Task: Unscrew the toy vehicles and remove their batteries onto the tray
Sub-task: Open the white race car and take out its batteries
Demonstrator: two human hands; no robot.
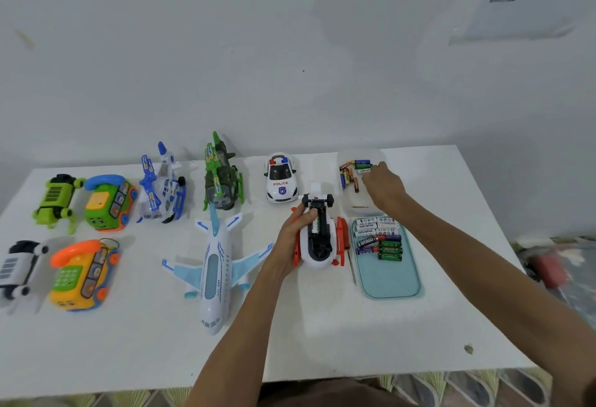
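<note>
A white and red toy vehicle (pixel 319 245) lies upside down in the middle of the table, its battery bay uncovered with a battery showing inside. My left hand (pixel 295 232) grips its left side, thumb near the bay. To its right a light blue tray (pixel 392 277) holds several batteries (pixel 380 239) in rows at its far end. My right hand (pixel 383 185) reaches into a clear container (pixel 361 180) of loose batteries behind the tray, fingertips on a white battery (pixel 366 170). A screwdriver (pixel 351 264) lies between toy and tray.
Other toys stand to the left: a police car (pixel 280 180), a white airplane (pixel 214 271), a green helicopter (pixel 221 177), a blue helicopter (pixel 163 184), two phone toys (pixel 108 201), green and white robot dogs (pixel 56 200). A wall rises behind; the table's front edge is near me.
</note>
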